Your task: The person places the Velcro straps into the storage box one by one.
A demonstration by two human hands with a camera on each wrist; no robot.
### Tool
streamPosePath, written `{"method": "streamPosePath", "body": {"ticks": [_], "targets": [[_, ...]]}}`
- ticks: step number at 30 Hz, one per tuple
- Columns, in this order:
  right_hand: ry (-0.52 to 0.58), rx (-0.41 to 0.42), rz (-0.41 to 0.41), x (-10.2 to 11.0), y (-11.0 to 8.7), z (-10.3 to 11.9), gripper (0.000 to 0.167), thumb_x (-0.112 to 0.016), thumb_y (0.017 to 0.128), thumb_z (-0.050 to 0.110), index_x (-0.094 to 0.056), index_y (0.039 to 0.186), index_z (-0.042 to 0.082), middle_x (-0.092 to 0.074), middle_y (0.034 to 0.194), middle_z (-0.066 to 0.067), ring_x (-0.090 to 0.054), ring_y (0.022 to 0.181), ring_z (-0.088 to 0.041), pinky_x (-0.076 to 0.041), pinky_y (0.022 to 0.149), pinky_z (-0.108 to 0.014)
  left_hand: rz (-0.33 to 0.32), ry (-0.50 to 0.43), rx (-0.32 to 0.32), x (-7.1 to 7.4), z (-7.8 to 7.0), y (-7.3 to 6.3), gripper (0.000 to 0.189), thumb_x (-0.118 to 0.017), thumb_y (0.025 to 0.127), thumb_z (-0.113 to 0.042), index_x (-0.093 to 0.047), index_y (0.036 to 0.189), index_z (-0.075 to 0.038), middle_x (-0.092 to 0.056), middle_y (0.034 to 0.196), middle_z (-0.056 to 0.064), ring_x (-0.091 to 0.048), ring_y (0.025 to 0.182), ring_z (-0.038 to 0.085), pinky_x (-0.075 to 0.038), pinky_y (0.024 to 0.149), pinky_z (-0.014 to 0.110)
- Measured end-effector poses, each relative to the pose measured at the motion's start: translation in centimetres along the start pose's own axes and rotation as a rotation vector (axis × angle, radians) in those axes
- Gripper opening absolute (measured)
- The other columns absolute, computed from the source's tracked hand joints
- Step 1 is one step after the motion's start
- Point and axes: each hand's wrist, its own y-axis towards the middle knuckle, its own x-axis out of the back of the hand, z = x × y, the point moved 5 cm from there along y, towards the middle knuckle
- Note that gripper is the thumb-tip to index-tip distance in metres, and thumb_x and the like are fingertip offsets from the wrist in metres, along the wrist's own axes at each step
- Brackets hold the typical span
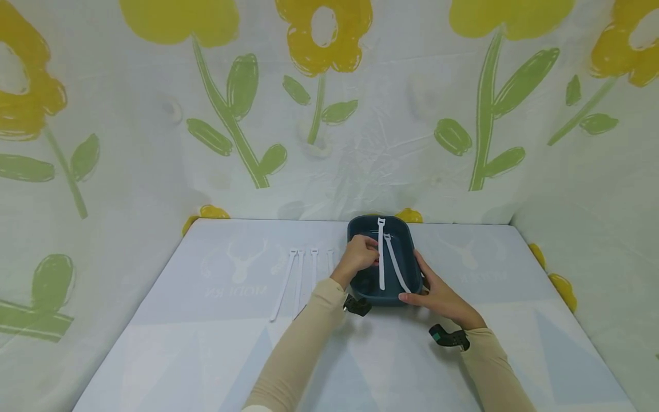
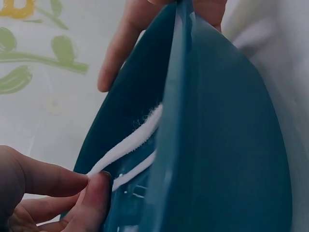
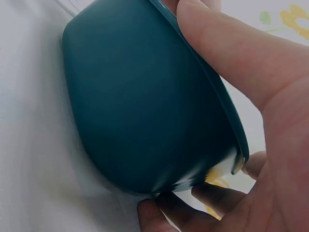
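A dark teal plastic basin (image 1: 366, 286) stands near the far edge of the table. Over its opening my left hand (image 1: 358, 256) pinches a white hook-and-loop cable tie (image 1: 381, 257) between thumb and forefinger; its fuzzy surface shows in the left wrist view. A second white tie (image 1: 396, 263) with a slotted head lies in the basin, to the right of the first. My right hand (image 1: 437, 292) grips the basin's right side, thumb over the near rim and fingers along the outer wall (image 3: 140, 96).
Several more white ties (image 1: 299, 274) lie in a loose row on the table left of the basin, partly behind the left forearm. A pale patterned tabletop (image 1: 195, 355) surrounds them. Flower-printed sheeting (image 1: 381, 137) rises behind the table and at both sides.
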Motion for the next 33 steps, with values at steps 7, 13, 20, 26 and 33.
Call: {"method": "streamPosePath", "body": {"ticks": [7,13,20,26,33], "targets": [[0.003,0.001,0.002,-0.1,0.0,0.0,0.117,-0.080,0.090,0.036,0.010,0.166,0.032,0.001,0.175,-0.017,-0.020,0.157,-0.050,-0.035,0.119,-0.064,-0.007,0.050,0.019,-0.5,0.6,0.7,0.035,-0.064,0.091,0.003,-0.067,0.125,0.003,-0.078,0.090,0.014,-0.075,0.068,0.016,-0.061,0.068,0.023],[-0.006,-0.006,0.001,-0.2,0.2,-0.3,0.117,-0.079,0.090,0.038,0.010,0.166,0.033,0.002,0.176,-0.016,-0.018,0.157,-0.050,-0.035,0.119,-0.063,-0.012,0.065,0.039,-0.7,0.8,1.1,0.034,-0.063,0.091,0.003,-0.067,0.124,0.003,-0.078,0.085,0.014,-0.075,0.067,0.016,-0.060,0.068,0.024],[0.000,-0.006,0.000,-0.2,0.1,-0.4,0.116,-0.078,0.090,0.038,0.010,0.166,0.032,0.003,0.175,-0.016,-0.018,0.157,-0.050,-0.034,0.119,-0.064,-0.011,0.086,0.065,-0.9,0.8,1.3,0.034,-0.062,0.092,0.004,-0.067,0.126,0.003,-0.076,0.084,0.014,-0.076,0.068,0.018,-0.062,0.067,0.023],[0.011,-0.008,0.000,-0.1,0.1,-0.3,0.116,-0.079,0.090,0.038,0.010,0.166,0.033,0.003,0.176,-0.015,-0.018,0.158,-0.048,-0.034,0.120,-0.063,-0.007,0.121,0.076,-1.2,1.0,1.6,0.035,-0.061,0.092,0.003,-0.067,0.127,0.003,-0.076,0.085,0.013,-0.077,0.070,0.018,-0.062,0.069,0.023],[0.003,-0.006,0.008,-0.1,0.2,-0.3,0.117,-0.079,0.090,0.038,0.011,0.165,0.033,0.005,0.176,-0.016,-0.016,0.158,-0.050,-0.034,0.120,-0.063,0.009,0.148,0.091,-1.5,1.3,1.8,0.035,-0.062,0.093,0.002,-0.066,0.128,0.003,-0.076,0.085,0.013,-0.072,0.063,0.013,-0.059,0.066,0.022]]}}
